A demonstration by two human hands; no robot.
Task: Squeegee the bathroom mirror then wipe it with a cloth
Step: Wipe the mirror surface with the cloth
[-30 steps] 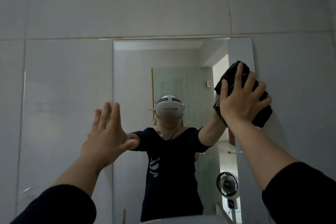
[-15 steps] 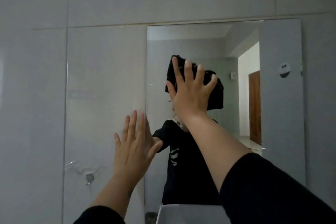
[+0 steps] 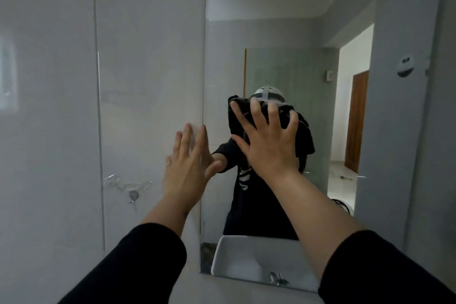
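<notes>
The right hand [image 3: 270, 148] presses a dark cloth [image 3: 299, 128] flat against the mirror [image 3: 271, 32], fingers spread wide over it, near the middle of the glass. The left hand [image 3: 188, 165] is open and holds nothing, its palm braced at the mirror's left edge where it meets the wall tile [image 3: 148, 57]. No squeegee is in view, so the task looks to be in its wiping stage; how much glass is left cannot be told, though the lower part above the sink [image 3: 246, 259] probably remains
</notes>
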